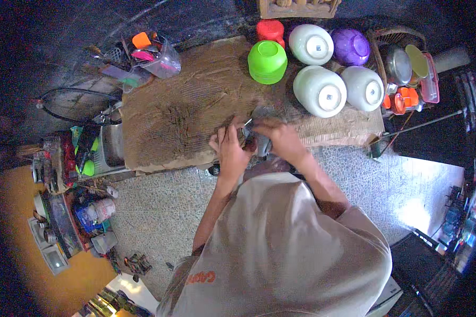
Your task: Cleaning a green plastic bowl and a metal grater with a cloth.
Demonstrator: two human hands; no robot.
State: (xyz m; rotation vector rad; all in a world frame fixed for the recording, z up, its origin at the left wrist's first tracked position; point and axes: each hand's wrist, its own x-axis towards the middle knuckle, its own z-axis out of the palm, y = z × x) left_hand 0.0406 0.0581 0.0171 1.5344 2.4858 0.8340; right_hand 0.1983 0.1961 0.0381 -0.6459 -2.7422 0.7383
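My left hand point(233, 152) is at the front edge of the cardboard-covered counter point(206, 95), its fingers curled around a small item with a bright, shiny rim point(248, 122). What that item is cannot be made out. Close on its right, my right hand point(283, 140) is bent over a grey cloth-like piece point(264, 146), which shows above and below the fingers. Blur and the fingers hide where the two items meet. Beyond my right hand stand upturned bowls: a stack of green bowls point(267, 62) and white bowls point(319, 92).
A purple bowl point(350, 46) and a red container point(270, 31) stand at the back. Clear plastic holders with utensils point(164, 61) are at the back left, beside a metal sink point(113, 146). A basket point(396, 37) with lids and containers is at the right.
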